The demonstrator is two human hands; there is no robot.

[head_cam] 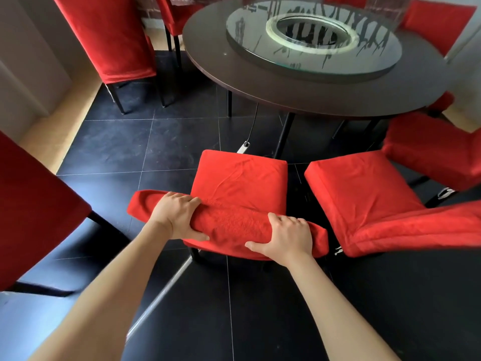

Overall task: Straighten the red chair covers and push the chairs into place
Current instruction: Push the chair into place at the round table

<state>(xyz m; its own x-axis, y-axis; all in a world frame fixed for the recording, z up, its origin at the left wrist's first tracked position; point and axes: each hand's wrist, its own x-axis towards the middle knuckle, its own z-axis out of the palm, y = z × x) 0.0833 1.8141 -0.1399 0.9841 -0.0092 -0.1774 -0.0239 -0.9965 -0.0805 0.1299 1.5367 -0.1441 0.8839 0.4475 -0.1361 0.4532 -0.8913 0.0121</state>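
Two bare hands grip the top edge of the backrest of a chair in a bright red fabric cover (239, 183), which sits at about six o'clock from the round dark wooden table (260, 82), its seat pointing toward the table. The left hand (177, 217) curls over the backrest near its left end, fingers on the seat side and thumb on the near side; the right hand (286, 235) clamps the same edge near its right end, so the hands are apart with rumpled red cloth between them. The chair's legs are mostly hidden beneath the seat and backrest. A second red-covered chair (364, 194) stands just beside it at three o'clock, its backrest cut off by the right border. More red-covered chairs (114, 40) ring the table at nine, eleven and two o'clock, several cropped by the picture's edges. A round glass turntable (312, 40) on the table carries dark streaked reflections that are hard to read as any object. A small white object on a dark cord (244, 147) lies on the black tiled floor (117, 142) under the table rim; what it is cannot be told. No writing or labels are legible.
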